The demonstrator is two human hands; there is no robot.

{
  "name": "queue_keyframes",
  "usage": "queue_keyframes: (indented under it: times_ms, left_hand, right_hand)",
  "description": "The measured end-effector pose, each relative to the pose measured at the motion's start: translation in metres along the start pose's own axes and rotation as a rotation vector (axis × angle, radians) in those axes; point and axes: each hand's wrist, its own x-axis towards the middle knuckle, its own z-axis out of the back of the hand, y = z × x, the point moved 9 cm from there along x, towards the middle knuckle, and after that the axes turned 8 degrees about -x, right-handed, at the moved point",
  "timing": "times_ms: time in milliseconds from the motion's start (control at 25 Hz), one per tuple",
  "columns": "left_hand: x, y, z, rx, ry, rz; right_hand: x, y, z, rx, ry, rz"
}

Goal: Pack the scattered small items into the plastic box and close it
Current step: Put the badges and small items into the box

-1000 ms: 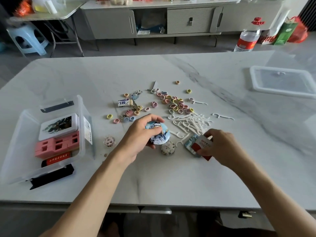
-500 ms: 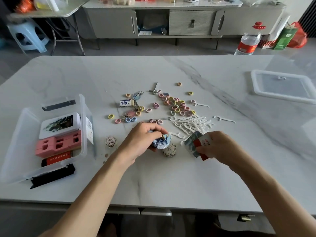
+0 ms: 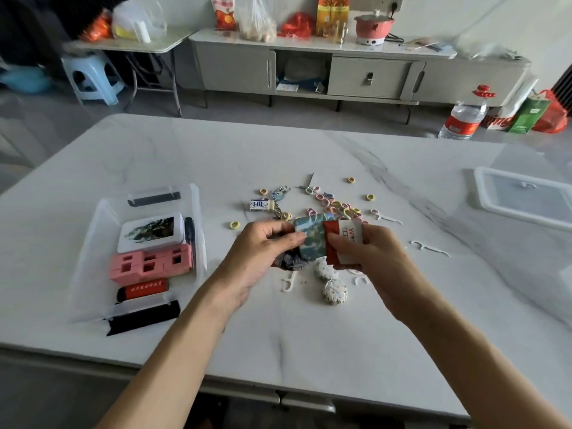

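Observation:
My left hand [image 3: 263, 252] holds a round blue badge [image 3: 292, 262] and its thumb pinches the edge of a blue picture card [image 3: 312, 238]. My right hand [image 3: 365, 255] grips a red-and-white card [image 3: 346, 239] stacked with the picture card. Both hands are raised above the marble table [image 3: 309, 335]. The clear plastic box [image 3: 93, 243] stands open at the left, holding a white tin [image 3: 151, 232], a pink block [image 3: 151, 266] and a red-and-black item [image 3: 144, 289]. Its lid [image 3: 526, 199] lies at the far right.
Several coloured hair rings [image 3: 337, 205], white floss picks [image 3: 430, 247], two round patterned badges [image 3: 334, 291], a small white eraser [image 3: 260, 204] and a keychain [image 3: 280, 193] lie scattered mid-table. A black clip [image 3: 142, 317] sits at the box's near end. A cabinet and stool stand behind.
Both hands lifted their items off the table and came together; the badge and cards now meet in mid-air. The camera has tilted up, showing more of the room.

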Motion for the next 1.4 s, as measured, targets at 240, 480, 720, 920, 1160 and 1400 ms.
queue_keyframes:
  times_ms: [240, 480, 720, 920, 1160, 1400]
  left_hand:
    - [-0.024, -0.068, 0.121, 0.085, -0.276, -0.123]
    - [-0.062, -0.06, 0.279, 0.0, -0.909, -0.231]
    - [-0.059, -0.009, 0.315, -0.284, -0.984, -0.102]
    - [-0.059, -0.002, 0.319, -0.362, -0.985, -0.095]
    - [-0.053, -0.001, 0.316, -0.352, -0.967, -0.082]
    - [-0.057, -0.007, 0.316, -0.285, -0.99, -0.114]
  right_hand:
    - [0.025, 0.085, -0.099, -0.055, 0.227, 0.055]
    - [0.076, 0.102, -0.238, -0.077, 0.315, -0.06]
    - [0.115, 0.067, -0.308, -0.521, 0.283, -0.091]
    - [0.12, 0.058, -0.324, -0.497, 0.268, -0.137]
    - [0.117, 0.055, -0.325, -0.558, 0.257, -0.127]
    - [0.111, 0.062, -0.318, -0.568, 0.272, -0.105]
